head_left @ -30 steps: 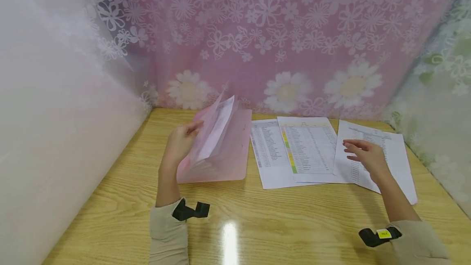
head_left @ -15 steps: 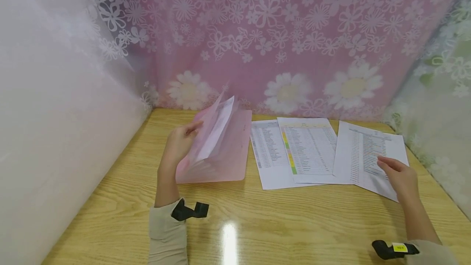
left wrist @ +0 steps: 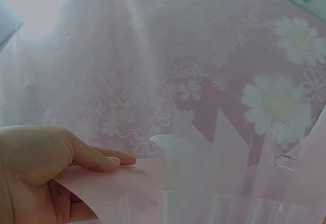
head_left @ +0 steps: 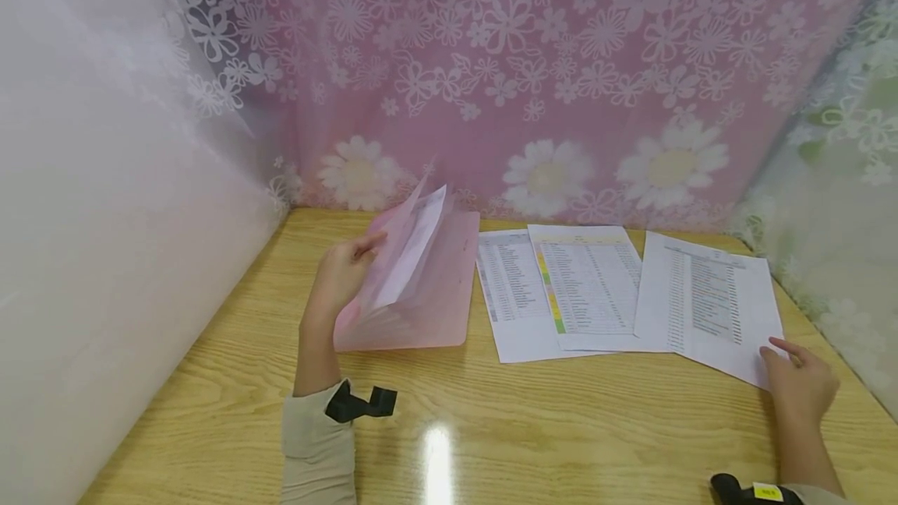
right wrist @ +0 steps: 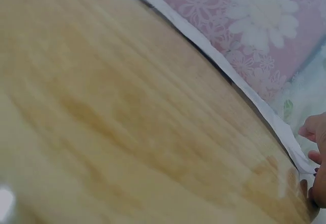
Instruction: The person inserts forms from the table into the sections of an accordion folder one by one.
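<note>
My left hand [head_left: 340,275] holds up the front flap of a pink translucent expanding folder [head_left: 428,294] that stands open on the wooden table, with a white sheet showing inside it. In the left wrist view my thumb [left wrist: 97,160] pinches the pink flap [left wrist: 142,175]. To the folder's right lie three printed sheets side by side: a left sheet [head_left: 512,294], a middle sheet [head_left: 589,287] and a right sheet [head_left: 708,302]. My right hand [head_left: 800,384] rests at the near right corner of the right sheet, fingertips touching its edge. In the right wrist view my fingers [right wrist: 318,152] meet that sheet's edge [right wrist: 224,63].
A pink flowered curtain [head_left: 533,84] closes off the back of the table [head_left: 561,427]. A white drape [head_left: 105,217] hangs on the left and a green flowered one [head_left: 835,201] on the right. The sheets overlap slightly.
My right hand has slid from the middle of the right sheet down and right to its near corner. The left hand and the folder have stayed still.
</note>
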Action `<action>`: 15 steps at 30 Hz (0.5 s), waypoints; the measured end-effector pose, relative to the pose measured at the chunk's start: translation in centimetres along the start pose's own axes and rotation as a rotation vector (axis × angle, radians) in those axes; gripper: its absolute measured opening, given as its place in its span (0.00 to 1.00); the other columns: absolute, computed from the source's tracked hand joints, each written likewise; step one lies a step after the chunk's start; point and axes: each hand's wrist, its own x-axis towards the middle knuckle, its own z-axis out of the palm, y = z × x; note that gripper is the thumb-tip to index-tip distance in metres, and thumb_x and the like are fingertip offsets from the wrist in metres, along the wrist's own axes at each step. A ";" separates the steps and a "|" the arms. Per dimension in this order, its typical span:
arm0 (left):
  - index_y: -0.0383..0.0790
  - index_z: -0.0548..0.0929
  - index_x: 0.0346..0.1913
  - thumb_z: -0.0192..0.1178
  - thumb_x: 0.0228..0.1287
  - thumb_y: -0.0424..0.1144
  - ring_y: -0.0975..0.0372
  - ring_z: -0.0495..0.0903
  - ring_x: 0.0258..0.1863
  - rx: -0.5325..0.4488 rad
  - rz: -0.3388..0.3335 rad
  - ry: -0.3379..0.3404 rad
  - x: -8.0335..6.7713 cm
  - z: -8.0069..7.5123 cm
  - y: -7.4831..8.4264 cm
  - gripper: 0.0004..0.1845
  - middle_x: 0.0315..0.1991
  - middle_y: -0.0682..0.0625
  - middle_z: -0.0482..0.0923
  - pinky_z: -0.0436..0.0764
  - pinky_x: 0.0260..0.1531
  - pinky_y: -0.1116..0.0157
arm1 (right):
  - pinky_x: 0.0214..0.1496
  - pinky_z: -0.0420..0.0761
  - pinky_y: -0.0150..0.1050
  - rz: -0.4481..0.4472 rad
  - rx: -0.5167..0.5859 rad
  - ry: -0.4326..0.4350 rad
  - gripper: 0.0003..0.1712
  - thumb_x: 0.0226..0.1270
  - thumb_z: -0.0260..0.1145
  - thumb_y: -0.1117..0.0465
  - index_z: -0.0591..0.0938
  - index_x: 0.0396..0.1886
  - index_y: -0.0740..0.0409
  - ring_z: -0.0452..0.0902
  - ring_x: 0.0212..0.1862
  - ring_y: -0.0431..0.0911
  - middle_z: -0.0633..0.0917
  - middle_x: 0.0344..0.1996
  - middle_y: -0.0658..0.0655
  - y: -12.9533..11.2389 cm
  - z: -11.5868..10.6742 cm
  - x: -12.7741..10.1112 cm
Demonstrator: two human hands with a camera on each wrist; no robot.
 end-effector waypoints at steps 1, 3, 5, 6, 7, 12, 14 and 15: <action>0.38 0.77 0.58 0.49 0.68 0.32 0.58 0.57 0.18 -0.003 -0.002 -0.001 0.0 0.0 0.0 0.17 0.51 0.43 0.77 0.62 0.23 0.62 | 0.64 0.49 0.50 -0.003 -0.002 0.006 0.29 0.64 0.55 0.53 0.72 0.60 0.65 0.51 0.66 0.57 0.64 0.64 0.65 0.2 0.0 0.1; 0.39 0.77 0.58 0.48 0.69 0.33 0.58 0.57 0.18 -0.007 -0.002 -0.001 0.0 0.0 0.0 0.17 0.52 0.43 0.76 0.62 0.23 0.62 | 0.64 0.50 0.49 -0.014 -0.006 0.015 0.29 0.63 0.56 0.53 0.72 0.60 0.65 0.53 0.65 0.57 0.64 0.64 0.64 0.5 0.0 0.2; 0.38 0.77 0.58 0.48 0.69 0.33 0.58 0.57 0.18 -0.006 0.002 0.000 0.0 0.0 0.0 0.17 0.52 0.43 0.76 0.62 0.23 0.61 | 0.63 0.50 0.50 -0.022 -0.014 0.012 0.30 0.63 0.56 0.53 0.71 0.61 0.65 0.52 0.65 0.59 0.64 0.64 0.64 0.7 0.0 0.3; 0.38 0.77 0.58 0.48 0.69 0.33 0.58 0.57 0.18 -0.007 0.006 0.000 0.0 0.0 0.0 0.17 0.53 0.43 0.76 0.62 0.23 0.61 | 0.63 0.50 0.51 -0.025 -0.021 0.008 0.30 0.63 0.56 0.53 0.70 0.61 0.65 0.52 0.65 0.60 0.63 0.64 0.65 0.8 0.0 0.4; 0.38 0.76 0.58 0.48 0.69 0.34 0.57 0.59 0.19 -0.005 0.009 0.000 0.0 0.0 0.0 0.17 0.53 0.43 0.76 0.63 0.24 0.61 | 0.62 0.50 0.52 -0.028 -0.027 0.003 0.30 0.63 0.56 0.54 0.70 0.62 0.66 0.51 0.64 0.61 0.63 0.64 0.66 1.0 0.0 0.4; 0.37 0.76 0.58 0.48 0.69 0.34 0.55 0.69 0.31 -0.011 0.008 -0.006 -0.1 0.0 -0.1 0.17 0.54 0.42 0.75 0.65 0.33 0.60 | 0.61 0.50 0.56 -0.014 -0.085 -0.063 0.35 0.61 0.57 0.53 0.65 0.64 0.67 0.47 0.63 0.66 0.60 0.64 0.71 1.4 -0.1 0.1; 0.37 0.76 0.58 0.49 0.69 0.34 0.54 0.70 0.34 -0.014 0.005 -0.007 -0.1 0.0 -0.1 0.17 0.54 0.42 0.75 0.65 0.35 0.60 | 0.61 0.49 0.57 -0.032 -0.127 -0.086 0.35 0.62 0.57 0.53 0.63 0.65 0.68 0.45 0.63 0.68 0.59 0.63 0.74 1.5 -0.2 0.0; 0.37 0.76 0.58 0.49 0.69 0.34 0.54 0.70 0.34 -0.016 0.002 -0.008 -0.2 0.0 -0.1 0.17 0.54 0.42 0.75 0.65 0.35 0.59 | 0.61 0.49 0.57 -0.043 -0.142 -0.094 0.36 0.62 0.57 0.54 0.62 0.65 0.69 0.45 0.63 0.69 0.59 0.63 0.75 1.6 -0.2 -0.1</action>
